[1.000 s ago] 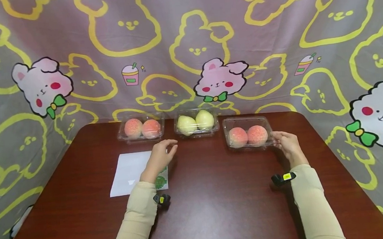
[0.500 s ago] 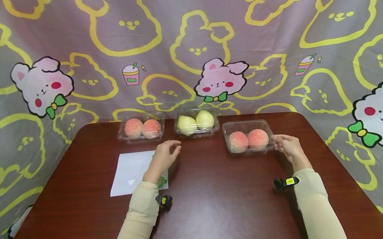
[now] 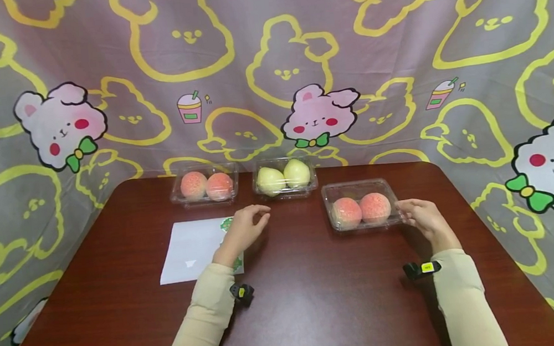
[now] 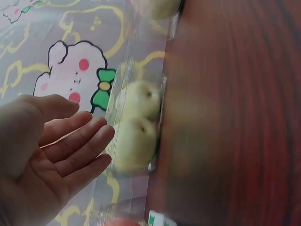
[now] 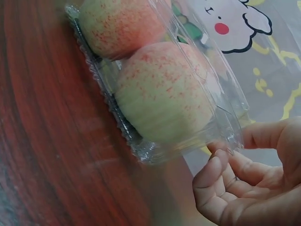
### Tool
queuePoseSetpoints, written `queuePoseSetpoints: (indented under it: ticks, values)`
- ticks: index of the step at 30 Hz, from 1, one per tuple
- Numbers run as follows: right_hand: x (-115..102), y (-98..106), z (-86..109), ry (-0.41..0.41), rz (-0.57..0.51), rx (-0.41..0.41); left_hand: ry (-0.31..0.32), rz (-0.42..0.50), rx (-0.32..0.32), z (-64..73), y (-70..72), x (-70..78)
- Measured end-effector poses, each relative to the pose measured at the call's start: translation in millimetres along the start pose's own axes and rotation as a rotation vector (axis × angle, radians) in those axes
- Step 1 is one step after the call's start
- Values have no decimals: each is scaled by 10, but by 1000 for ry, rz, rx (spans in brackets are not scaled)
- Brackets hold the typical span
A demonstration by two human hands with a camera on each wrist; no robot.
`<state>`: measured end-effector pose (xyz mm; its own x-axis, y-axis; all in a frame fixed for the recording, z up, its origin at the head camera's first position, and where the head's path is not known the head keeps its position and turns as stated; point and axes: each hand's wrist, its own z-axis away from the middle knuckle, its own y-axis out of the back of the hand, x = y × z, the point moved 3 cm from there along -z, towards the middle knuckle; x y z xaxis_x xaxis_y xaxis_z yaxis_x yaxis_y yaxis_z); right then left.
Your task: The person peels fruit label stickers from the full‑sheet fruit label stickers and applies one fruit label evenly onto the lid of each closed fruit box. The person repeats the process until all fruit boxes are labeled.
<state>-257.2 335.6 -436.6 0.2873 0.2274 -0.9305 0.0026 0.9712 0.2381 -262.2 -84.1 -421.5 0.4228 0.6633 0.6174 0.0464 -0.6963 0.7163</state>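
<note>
In the head view, the clear box (image 3: 356, 189) of two peaches (image 3: 376, 208) is far out on the right of the surface (image 3: 318, 291). The right hand (image 3: 424, 219) pinches its right end. It seems best to go slow and keep it flat, so the peaches do not roll. The box's long way runs left to right, with the peaches side by side along it. I cannot tell if it is lifted.

In the left wrist view, the left hand (image 4: 56, 155) has loose, slightly bent fingers with nothing in them. It could help if the box tips.

In the right wrist view, the thumb (image 5: 263, 135) and fingertips (image 5: 211, 169) are close together on the box's end. A snug but soft pinch should do, as thin plastic may bend. Here the long way slants, and the held end points down and right.
</note>
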Motion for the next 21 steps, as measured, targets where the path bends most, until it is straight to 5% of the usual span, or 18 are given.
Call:
queuePoseSetpoints:
  ticks: [5,14,21]
  values:
    - [13,29,-13,-2,24,-33,-36,27,-33,-4,-145,101]
    - [76,18,-45,-12,36,-9,-107,26,-188,18,-469,305]
    - [75,31,-15,-31,98,-5,-87,127,-229,-59,-581,449]
